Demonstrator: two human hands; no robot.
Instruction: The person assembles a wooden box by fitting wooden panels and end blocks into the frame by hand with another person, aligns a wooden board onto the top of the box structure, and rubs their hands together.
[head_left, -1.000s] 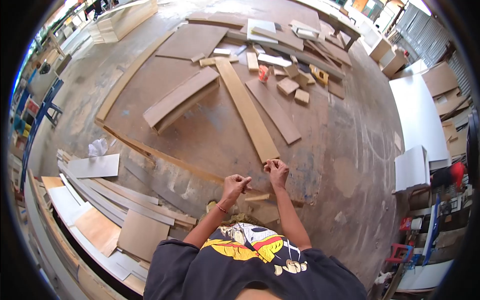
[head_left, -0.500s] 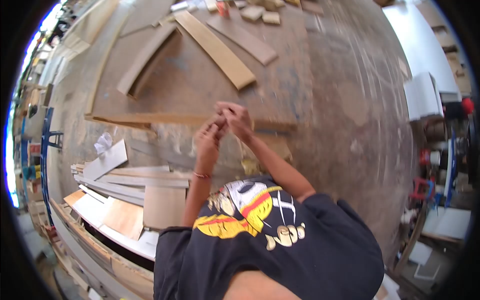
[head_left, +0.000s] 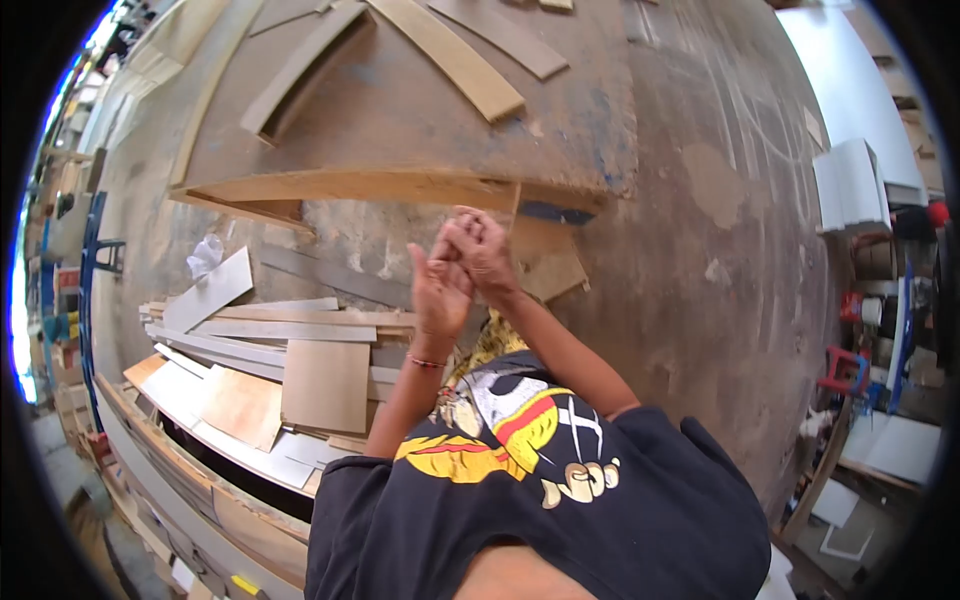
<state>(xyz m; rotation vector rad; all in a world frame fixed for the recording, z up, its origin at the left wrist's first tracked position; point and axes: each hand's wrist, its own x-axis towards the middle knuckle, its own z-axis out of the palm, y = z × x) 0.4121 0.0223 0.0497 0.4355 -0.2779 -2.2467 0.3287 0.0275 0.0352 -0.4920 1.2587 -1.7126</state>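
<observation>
My left hand is turned palm up in front of the worktable's near edge, its thumb spread out and its fingers extended. Against its palm and fingers rests my right hand, with curled fingers. Whether anything small lies between the two hands is hidden. Beyond them is the brown worktable. On its top lie a tan board, a narrow board with a raised edge and a flat thin strip.
Below left, offcuts and long strips are piled near a crumpled white bag. A blue metal stand is at far left. At right stand white panels and a red stool.
The view has tilted down, so the table sits higher in frame. My left hand has opened, thumb out, while my right hand stays against it.
</observation>
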